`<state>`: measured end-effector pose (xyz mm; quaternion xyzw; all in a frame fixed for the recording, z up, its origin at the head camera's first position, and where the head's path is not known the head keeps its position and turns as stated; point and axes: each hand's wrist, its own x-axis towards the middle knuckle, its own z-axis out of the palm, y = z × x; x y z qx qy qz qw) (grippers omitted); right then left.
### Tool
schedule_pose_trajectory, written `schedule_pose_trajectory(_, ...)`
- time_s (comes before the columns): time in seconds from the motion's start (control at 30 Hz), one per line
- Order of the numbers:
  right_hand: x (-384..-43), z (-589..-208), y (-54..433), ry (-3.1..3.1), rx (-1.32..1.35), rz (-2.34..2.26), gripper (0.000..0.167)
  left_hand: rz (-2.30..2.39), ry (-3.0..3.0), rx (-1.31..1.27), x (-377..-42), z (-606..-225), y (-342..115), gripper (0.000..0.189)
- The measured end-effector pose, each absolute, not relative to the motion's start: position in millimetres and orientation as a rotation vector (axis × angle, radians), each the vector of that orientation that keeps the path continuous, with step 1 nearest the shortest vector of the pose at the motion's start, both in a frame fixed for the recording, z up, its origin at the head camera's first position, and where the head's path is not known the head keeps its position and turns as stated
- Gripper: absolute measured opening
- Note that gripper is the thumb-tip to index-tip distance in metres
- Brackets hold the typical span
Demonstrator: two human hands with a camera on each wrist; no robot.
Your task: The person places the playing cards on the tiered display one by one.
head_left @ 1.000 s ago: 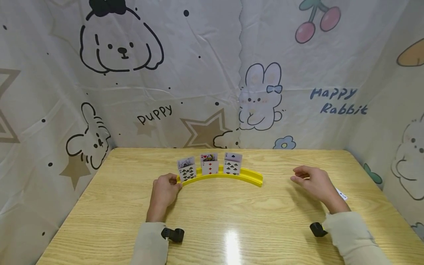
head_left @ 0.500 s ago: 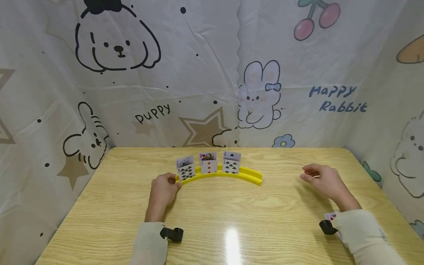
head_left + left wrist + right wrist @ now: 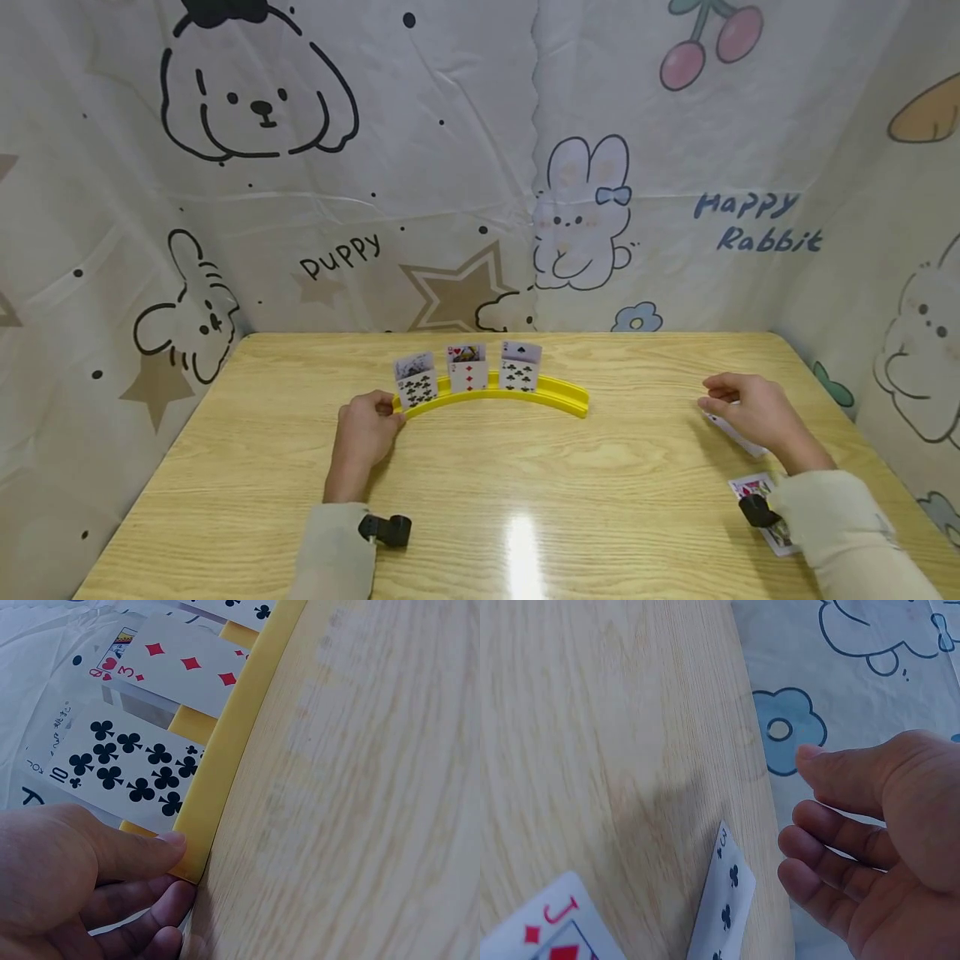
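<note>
My left hand point(image 3: 367, 429) pinches the left end of a curved yellow card holder point(image 3: 551, 400), thumb on its front in the left wrist view. Three pairs of playing cards stand in it: a ten of clubs point(image 3: 127, 769) before a partly hidden card, a three of diamonds point(image 3: 184, 664) before a queen of hearts point(image 3: 467, 352), and a club card point(image 3: 519, 377) before a spade card point(image 3: 521, 350). On the right, my right hand point(image 3: 757, 412) hovers with loosely bent fingers, holding nothing. Beneath it lies a three of clubs point(image 3: 727, 907); a jack of diamonds point(image 3: 547, 926) is under the wrist.
The wooden table point(image 3: 480, 483) ends at a patterned cloth point(image 3: 420, 167) hanging behind and at both sides. A small black camera point(image 3: 386, 529) is strapped to each wrist. The holder's right end carries no cards.
My right hand has moved to the right, so the three of clubs and jack of diamonds show more. The left hand keeps its grip on the card holder. The head view has shifted slightly.
</note>
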<state>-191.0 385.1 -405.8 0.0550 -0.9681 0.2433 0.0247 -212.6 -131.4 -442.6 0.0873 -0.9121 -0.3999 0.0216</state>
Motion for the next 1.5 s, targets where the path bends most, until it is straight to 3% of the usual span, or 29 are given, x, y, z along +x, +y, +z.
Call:
schedule_pose_trajectory(1.0, -209.5, -408.4, 424.3, -3.220, 0.126, 0.623, 0.046, -1.221, -2.843, 0.261, -214.7, -439.6, -130.5, 0.031)
schedule_pose_trajectory(1.5, -223.6, -410.9, 427.6, -3.332, -0.054, 0.612, 0.048, -1.223, -2.825, 0.246, -213.0, -442.3, -132.9, 0.032)
